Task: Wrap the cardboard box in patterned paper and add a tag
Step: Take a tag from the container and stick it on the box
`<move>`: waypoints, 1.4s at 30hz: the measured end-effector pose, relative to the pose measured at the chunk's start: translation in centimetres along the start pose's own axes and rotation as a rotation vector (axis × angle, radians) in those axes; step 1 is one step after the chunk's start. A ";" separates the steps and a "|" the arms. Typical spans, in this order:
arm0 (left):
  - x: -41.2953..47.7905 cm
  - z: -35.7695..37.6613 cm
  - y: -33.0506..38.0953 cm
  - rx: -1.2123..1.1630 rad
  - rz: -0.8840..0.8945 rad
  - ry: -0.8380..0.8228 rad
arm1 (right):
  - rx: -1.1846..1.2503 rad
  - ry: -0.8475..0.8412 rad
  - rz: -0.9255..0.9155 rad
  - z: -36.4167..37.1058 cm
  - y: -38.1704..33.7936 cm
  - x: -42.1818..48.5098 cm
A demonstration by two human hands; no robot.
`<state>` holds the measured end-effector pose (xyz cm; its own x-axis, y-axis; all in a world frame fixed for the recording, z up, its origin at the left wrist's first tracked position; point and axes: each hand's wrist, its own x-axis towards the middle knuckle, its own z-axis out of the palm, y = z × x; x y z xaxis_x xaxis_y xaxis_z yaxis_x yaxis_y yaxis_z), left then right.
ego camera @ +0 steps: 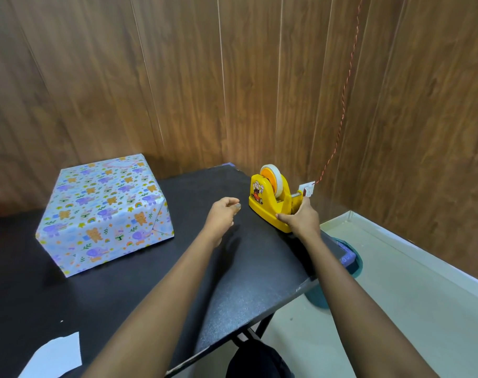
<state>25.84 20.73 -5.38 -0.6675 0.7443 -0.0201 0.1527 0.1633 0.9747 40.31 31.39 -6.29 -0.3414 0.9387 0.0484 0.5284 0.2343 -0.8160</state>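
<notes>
A black counter stands in a corner of wood-panelled wall, seen from above by the person working at it. The cardboard box sits on the left part of the counter, fully covered in pale blue wrapping paper printed with purple elephants, orange bears and rainbows; a folded end flap faces right. On the counter's far right edge stands a yellow tape dispenser with a cartoon sticker on its side and a roll of tape mounted in it.

The right grip is closed around the near end of the dispenser, thumb on its left side and fingers reaching up by the cutter. A small white tag sits just above those fingertips; whether they pinch it cannot be told. A red twisted string runs from the tag up the wall.

The left grip hovers over the counter between box and dispenser, well apart from the box, closed with fingers curled and thumb meeting forefinger, nothing visible in it.

A white paper scrap lies at the near left edge. A blue bin shows beneath the counter's right side.
</notes>
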 end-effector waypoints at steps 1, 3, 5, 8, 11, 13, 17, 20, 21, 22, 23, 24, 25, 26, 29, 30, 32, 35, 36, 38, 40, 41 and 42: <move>-0.1 -0.1 0.1 -0.001 0.000 0.001 | 0.006 -0.012 0.007 0.0 0.0 0.0; -0.2 -0.2 0.1 0.001 0.003 0.003 | 0.065 -0.035 0.030 0.0 -0.1 -0.1; -0.5 -0.2 0.1 0.001 -0.005 -0.004 | 0.166 -0.042 0.076 0.3 -0.1 -0.3; -1.6 0.0 -0.2 0.004 -0.013 -0.019 | 0.230 0.023 0.138 1.0 -0.3 -1.6; -3.3 -0.7 -0.2 -0.034 0.007 -0.001 | 0.235 0.167 0.153 1.4 -1.1 -3.9; -4.9 -2.0 -0.2 -0.065 0.016 0.030 | 0.267 0.132 0.112 1.9 -1.9 -5.7; -8.0 -6.1 -0.2 -0.043 0.013 0.067 | 0.386 -0.049 0.053 4.4 -4.0 -9.0; -11.0 -10.2 -0.6 -0.004 -0.025 0.137 | 0.488 -0.217 0.052 6.6 -5.8 -11.7; -11.9 -11.4 -0.7 0.003 -0.033 0.161 | 0.509 -0.271 0.037 7.1 -6.3 -12.5; -12.9 -12.7 -0.9 0.007 -0.042 0.189 | 0.519 -0.329 0.015 7.7 -6.9 -13.3; -14.0 -14.0 -1.2 0.011 -0.046 0.220 | 0.525 -0.388 -0.007 8.4 -7.5 -14.1; -14.9 -15.0 -1.3 0.016 -0.046 0.238 | 0.520 -0.435 -0.019 8.9 -7.9 -14.6; -16.1 -16.6 -1.7 0.020 -0.046 0.269 | 0.512 -0.493 -0.033 9.9 -8.5 -15.4; -17.0 -17.8 -2.1 0.029 -0.047 0.293 | 0.502 -0.541 -0.043 10.6 -9.0 -16.2; -19.1 -21.2 -3.3 0.132 -0.071 0.372 | 0.446 -0.676 -0.075 12.5 -10.5 -18.6; -19.8 -22.2 -3.8 0.188 -0.093 0.384 | 0.415 -0.723 -0.086 13.2 -11.1 -19.5; -20.9 -23.2 -4.4 0.306 -0.159 0.337 | 0.364 -0.803 -0.102 14.0 -11.8 -20.7; -22.7 -24.6 -5.6 0.434 -0.284 0.218 | 0.239 -0.938 -0.172 15.3 -12.3 -22.0; -23.1 -24.8 -5.9 0.462 -0.314 0.168 | 0.194 -0.973 -0.203 15.5 -12.2 -22.1; -23.4 -25.3 -6.7 0.525 -0.347 0.065 | 0.097 -1.049 -0.271 16.1 -12.3 -22.3; -23.3 -25.8 -6.9 0.560 -0.345 -0.001 | 0.008 -1.113 -0.351 16.9 -12.6 -22.7; -23.2 -25.9 -6.9 0.567 -0.341 -0.019 | -0.016 -1.132 -0.384 17.1 -12.8 -22.9; -23.0 -26.1 -6.7 0.577 -0.341 -0.035 | -0.024 -1.148 -0.403 17.4 -13.1 -23.1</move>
<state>21.14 -14.36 -5.67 -0.7251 0.6083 -0.3228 0.3085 0.7060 0.6376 27.74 2.23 -6.71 -0.9673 0.0307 -0.2519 0.2361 0.4731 -0.8488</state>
